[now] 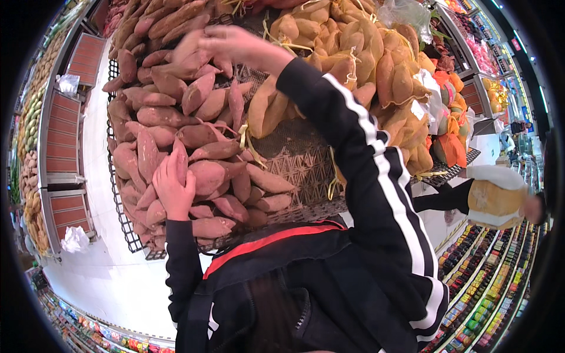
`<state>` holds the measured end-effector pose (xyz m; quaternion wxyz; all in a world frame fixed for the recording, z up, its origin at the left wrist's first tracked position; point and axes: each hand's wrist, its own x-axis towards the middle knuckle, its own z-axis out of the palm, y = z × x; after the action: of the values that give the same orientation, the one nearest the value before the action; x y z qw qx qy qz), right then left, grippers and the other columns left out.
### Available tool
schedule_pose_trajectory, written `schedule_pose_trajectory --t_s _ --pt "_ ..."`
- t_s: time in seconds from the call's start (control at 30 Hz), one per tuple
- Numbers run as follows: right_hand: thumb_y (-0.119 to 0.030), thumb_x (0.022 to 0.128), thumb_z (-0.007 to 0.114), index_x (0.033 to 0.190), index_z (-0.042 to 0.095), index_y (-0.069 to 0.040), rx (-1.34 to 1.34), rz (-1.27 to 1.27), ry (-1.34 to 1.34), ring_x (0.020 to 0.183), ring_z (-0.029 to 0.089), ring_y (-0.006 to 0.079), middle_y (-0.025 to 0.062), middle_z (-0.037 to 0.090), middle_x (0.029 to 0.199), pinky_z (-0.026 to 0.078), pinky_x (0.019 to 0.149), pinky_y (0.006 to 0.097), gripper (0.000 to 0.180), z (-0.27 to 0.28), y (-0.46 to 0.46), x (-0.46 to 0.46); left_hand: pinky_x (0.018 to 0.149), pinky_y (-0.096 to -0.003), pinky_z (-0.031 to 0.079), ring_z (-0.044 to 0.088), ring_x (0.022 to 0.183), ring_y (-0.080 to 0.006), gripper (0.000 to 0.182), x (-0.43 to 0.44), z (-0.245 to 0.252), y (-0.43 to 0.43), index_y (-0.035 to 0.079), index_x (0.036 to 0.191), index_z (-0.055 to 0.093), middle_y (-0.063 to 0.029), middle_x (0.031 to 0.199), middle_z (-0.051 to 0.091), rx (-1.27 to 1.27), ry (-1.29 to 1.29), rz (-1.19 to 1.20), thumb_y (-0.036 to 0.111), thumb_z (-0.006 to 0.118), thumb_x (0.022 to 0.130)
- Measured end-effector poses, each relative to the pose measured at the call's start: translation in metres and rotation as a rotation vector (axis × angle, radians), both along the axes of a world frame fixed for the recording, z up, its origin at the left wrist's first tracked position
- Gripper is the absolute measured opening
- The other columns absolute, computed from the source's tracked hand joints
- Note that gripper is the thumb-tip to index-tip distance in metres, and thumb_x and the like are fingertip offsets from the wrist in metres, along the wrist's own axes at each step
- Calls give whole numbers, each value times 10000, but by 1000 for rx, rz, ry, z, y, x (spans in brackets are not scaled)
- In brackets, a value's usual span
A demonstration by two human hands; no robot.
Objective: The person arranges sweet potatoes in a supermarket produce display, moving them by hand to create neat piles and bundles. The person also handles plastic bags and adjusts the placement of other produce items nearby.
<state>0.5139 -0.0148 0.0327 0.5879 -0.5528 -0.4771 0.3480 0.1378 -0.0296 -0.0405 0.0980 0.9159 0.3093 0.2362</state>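
Note:
My left hand [173, 189] is wrapped around a reddish-skinned sweet potato [180, 159] at the near left of a large heap. Its fingers and thumb lie against the skin, and the upper end sticks out above them. Across the far part of the heap reaches my right hand [236, 46], blurred by motion. A blurred sweet potato [189, 50] appears to be in its fingers, over the other loose sweet potatoes [161, 117]. Beside the heap, to the right, lie yellow net bags of sweet potatoes [348, 39], tied with yellow strips.
A brown woven plastic surface [300, 172] shows between the heap and my body. Black mesh edging [126, 220] borders the display on the left. Orange-netted produce [450, 141] sits at the right. Another person [494, 196] stands in the aisle near stocked shelves [481, 273].

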Motion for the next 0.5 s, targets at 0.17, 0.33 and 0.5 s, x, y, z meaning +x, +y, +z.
schedule_pose_trajectory --t_s 0.17,0.33,0.5 --pt "-626 907 657 1453 574 -135 -342 -412 -1286 1139 692 302 156 682 1319 567 904 415 739 57 -94 63 1115 -486 395 526 1289 -387 542 6 11 -38 57 1359 593 -175 1382 553 -138 -233 -20 127 715 836" --pt "-624 842 669 1017 799 -129 -1043 -205 -961 967 748 261 123 775 962 585 787 420 540 55 -187 52 1069 -333 436 557 1235 -217 451 59 -25 -90 41 1437 506 -119 1372 567 -1347 -344 -274 199 609 1028" --pt "-509 617 826 980 720 -11 -588 -553 -1362 937 593 391 196 624 994 483 760 518 624 10 -278 -82 1177 -405 363 476 1369 -280 645 114 -86 -98 45 1566 343 -167 1507 475 -1887 -390 -189 464 442 1086"
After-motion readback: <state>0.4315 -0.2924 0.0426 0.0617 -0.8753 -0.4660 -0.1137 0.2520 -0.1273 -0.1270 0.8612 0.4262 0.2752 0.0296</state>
